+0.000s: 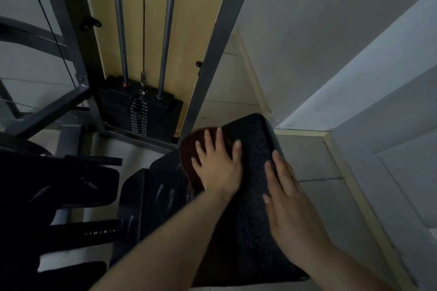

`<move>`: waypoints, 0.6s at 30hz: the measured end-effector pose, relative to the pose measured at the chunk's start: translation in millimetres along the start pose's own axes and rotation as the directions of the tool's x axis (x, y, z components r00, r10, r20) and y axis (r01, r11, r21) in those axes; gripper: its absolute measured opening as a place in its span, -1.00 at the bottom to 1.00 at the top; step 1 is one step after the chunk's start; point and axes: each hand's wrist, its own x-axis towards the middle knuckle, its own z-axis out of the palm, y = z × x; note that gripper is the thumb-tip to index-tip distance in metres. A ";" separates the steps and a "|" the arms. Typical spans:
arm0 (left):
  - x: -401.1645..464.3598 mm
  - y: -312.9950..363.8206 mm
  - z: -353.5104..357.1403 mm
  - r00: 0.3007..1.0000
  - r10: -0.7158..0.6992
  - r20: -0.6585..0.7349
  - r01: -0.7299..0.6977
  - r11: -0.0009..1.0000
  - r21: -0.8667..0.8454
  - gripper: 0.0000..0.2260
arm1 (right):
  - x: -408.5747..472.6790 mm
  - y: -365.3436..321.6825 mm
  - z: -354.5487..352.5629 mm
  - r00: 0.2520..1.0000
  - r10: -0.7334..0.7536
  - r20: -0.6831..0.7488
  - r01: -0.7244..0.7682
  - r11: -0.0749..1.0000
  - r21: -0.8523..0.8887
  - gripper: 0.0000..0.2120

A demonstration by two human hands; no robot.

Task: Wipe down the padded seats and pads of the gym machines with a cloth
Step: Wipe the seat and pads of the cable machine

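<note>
A black padded seat (253, 139) of a gym machine fills the lower middle of the head view. A dark reddish-brown cloth (189, 146) lies on the pad's upper left part. My left hand (218, 165) presses flat on the cloth with its fingers spread and straight. My right hand (287, 198) rests flat on the pad's right side, fingers straight, touching the bare padding and not the cloth. Much of the cloth is hidden under my left hand.
A black weight stack (142, 111) with chrome guide rods (120, 26) stands behind the seat inside a grey steel frame (212, 49). More dark pads (71, 184) sit at the left. A white wall (331, 42) and tiled floor (307, 163) lie at the right.
</note>
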 end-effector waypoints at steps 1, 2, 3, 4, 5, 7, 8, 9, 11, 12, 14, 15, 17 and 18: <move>15.4 -2.0 -1.4 1.000 0.007 -0.005 -0.007 1.000 -0.005 -0.45 | 1.5 -0.5 -0.1 1.000 -0.002 0.005 0.002 0.998 -0.068 -0.44; 20.9 -5.8 -1.3 0.999 0.031 -0.021 -0.031 1.000 0.001 -0.46 | 1.5 -0.7 0.6 1.000 -0.016 0.008 0.017 0.994 -0.110 -0.43; 17.1 -10.9 0.9 0.996 0.078 -0.048 -0.077 0.997 0.014 -0.47 | 1.4 -1.6 -0.8 0.999 -0.043 0.008 0.043 0.992 -0.119 -0.43; 4.9 -17.7 4.4 0.987 0.142 -0.080 -0.141 0.990 0.016 -0.47 | 1.9 -1.7 -1.4 0.997 -0.077 0.009 0.077 0.990 -0.114 -0.46; -16.8 -26.6 7.8 0.973 0.206 -0.108 -0.208 0.978 -0.003 -0.48 | 1.8 -1.2 -1.8 0.993 -0.120 0.005 0.120 0.987 -0.107 -0.51; -74.9 -54.7 15.2 0.939 0.327 -0.101 -0.332 0.943 -0.033 -0.51 | 1.2 -0.8 -3.6 0.981 -0.193 -0.021 0.191 0.978 -0.083 -0.61; -104.9 -69.8 18.4 0.916 0.391 -0.093 -0.394 0.919 -0.017 -0.48 | 0.6 -1.1 -4.4 0.974 -0.223 -0.038 0.220 0.973 -0.067 -0.66; -127.2 -81.8 20.3 0.893 0.441 -0.086 -0.442 0.897 0.003 -0.44 | 0.6 -1.2 -4.5 0.966 -0.252 -0.053 0.250 0.967 -0.052 -0.70; -130.8 -95.6 23.6 0.865 0.498 -0.068 -0.500 0.866 -0.023 -0.42 | 2.0 -1.1 -3.7 0.949 -0.305 -0.078 0.304 0.952 -0.027 -0.71; -117.6 -93.7 21.0 0.859 0.508 -0.060 -0.510 0.859 -0.037 -0.46 | 2.8 -1.0 -2.8 0.941 -0.330 -0.076 0.330 0.944 -0.009 -0.71; -73.8 -79.5 10.6 0.877 0.477 -0.062 -0.480 0.875 -0.056 -0.54 | 4.3 1.9 -0.6 0.924 -0.378 -0.060 0.380 0.925 0.024 -0.73; -48.4 -71.5 5.6 0.894 0.444 -0.055 -0.447 0.893 -0.057 -0.54 | 4.6 2.4 -1.2 0.919 -0.393 -0.041 0.394 0.919 0.031 -0.74; -3.9 -60.2 -2.5 0.930 0.366 -0.039 -0.367 0.930 -0.025 -0.48 | 4.8 0.1 -2.7 0.915 -0.404 -0.015 0.404 0.915 0.014 -0.74; 10.0 -57.5 -3.6 0.937 0.348 -0.036 -0.349 0.937 -0.019 -0.45 | 4.7 -1.3 -3.3 0.915 -0.403 -0.019 0.403 0.915 0.004 -0.74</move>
